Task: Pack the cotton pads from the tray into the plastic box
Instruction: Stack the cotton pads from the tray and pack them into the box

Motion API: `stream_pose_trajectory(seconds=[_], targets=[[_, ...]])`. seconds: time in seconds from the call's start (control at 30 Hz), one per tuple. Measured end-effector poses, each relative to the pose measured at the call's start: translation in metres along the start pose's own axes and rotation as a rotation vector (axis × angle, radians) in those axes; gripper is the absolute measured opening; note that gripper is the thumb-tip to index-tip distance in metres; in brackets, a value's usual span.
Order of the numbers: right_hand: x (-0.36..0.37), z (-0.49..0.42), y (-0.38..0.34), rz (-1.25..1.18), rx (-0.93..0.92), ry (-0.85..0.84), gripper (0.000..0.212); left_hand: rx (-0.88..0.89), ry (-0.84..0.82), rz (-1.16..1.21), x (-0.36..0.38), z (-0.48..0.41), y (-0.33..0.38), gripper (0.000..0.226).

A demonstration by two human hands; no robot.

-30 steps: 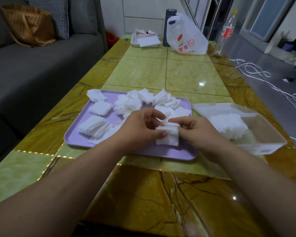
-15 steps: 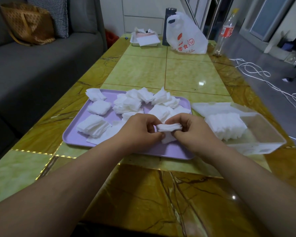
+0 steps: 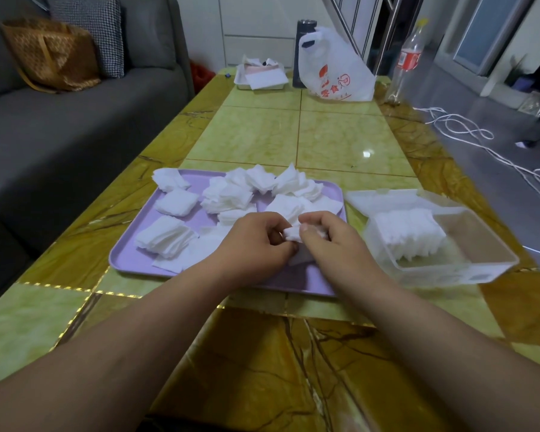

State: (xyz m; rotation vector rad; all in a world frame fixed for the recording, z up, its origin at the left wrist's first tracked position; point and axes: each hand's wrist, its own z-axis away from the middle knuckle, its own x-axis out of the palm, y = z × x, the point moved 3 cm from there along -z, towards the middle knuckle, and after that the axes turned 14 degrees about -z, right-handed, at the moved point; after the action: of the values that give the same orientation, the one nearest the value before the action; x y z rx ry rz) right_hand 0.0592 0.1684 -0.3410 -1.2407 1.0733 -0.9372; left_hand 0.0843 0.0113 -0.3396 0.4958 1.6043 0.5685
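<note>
In the head view, your left hand (image 3: pixel 256 241) and right hand (image 3: pixel 331 244) meet over the near right part of the lavender tray (image 3: pixel 131 260). Both have their fingers curled and pinch one small stack of cotton pads (image 3: pixel 292 233) between them. The stack's white top edge shows between your thumbs and its lower corner sits in shadow close to the tray floor; you cannot tell whether it touches.

More loose cotton pads (image 3: pixel 166 238) lie across the tray in fanned piles: three along its left side, a thicker heap at its middle, others along its far edge, and a few flat ones near your left wrist.

Just to the right of the tray stands the clear plastic box (image 3: pixel 480 269). Its lid (image 3: pixel 384 198) is open and lies back beside the tray's far right corner. A packed row of pads (image 3: pixel 409 232) stands on edge inside, at the end of the box nearer the tray.

The tray rests on a green and amber marble-patterned table (image 3: pixel 340 141). Well beyond the tray, at the far end, are a small white tray with papers (image 3: pixel 259 77), a dark flask (image 3: pixel 300 51), a white plastic bag with red print (image 3: pixel 334 70) and a clear bottle with a red label (image 3: pixel 409 57). To the left of the tray runs a grey sofa (image 3: pixel 60 126) with a woven bag (image 3: pixel 50 54) and a houndstooth cushion (image 3: pixel 91 29) on it. Far to the right of the tray, white cables (image 3: pixel 468 132) trail over the floor
</note>
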Motion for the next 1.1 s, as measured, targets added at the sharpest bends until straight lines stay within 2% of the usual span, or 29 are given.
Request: stream_pose_trajectory(seconds=[0.1,0.17,0.3,0.43,0.63,0.8,0.9,1.03,1.1], targets=[[-0.006,0.001,-0.002,0.112,-0.033,-0.066,0.040,-0.007,0.010,0.006,0.002,-0.004,0.000,0.004],[-0.011,0.001,-0.003,0.212,-0.105,-0.005,0.036,0.011,0.049,-0.066,0.002,-0.007,0.000,0.013],[-0.019,0.001,-0.005,0.235,-0.145,0.175,0.031,0.048,0.204,-0.358,0.000,-0.015,0.002,0.033],[-0.022,-0.001,-0.004,0.251,-0.133,0.203,0.029,0.080,0.033,-0.514,0.012,-0.014,0.004,0.050],[-0.026,-0.003,0.000,0.236,-0.081,0.187,0.029,0.133,-0.040,-0.599,0.012,-0.010,0.009,0.046],[-0.023,-0.002,-0.003,0.220,-0.082,0.168,0.026,0.106,0.041,-0.482,0.007,-0.006,0.004,0.048],[-0.024,-0.003,-0.001,0.216,-0.077,0.149,0.024,0.074,0.184,-0.342,-0.007,-0.002,0.002,0.048],[-0.025,-0.005,-0.001,0.199,-0.064,0.150,0.029,-0.036,0.349,-0.121,-0.031,0.001,0.000,0.021],[-0.026,-0.007,-0.003,0.175,-0.063,0.155,0.029,-0.103,0.340,0.102,-0.033,0.000,-0.005,0.022]])
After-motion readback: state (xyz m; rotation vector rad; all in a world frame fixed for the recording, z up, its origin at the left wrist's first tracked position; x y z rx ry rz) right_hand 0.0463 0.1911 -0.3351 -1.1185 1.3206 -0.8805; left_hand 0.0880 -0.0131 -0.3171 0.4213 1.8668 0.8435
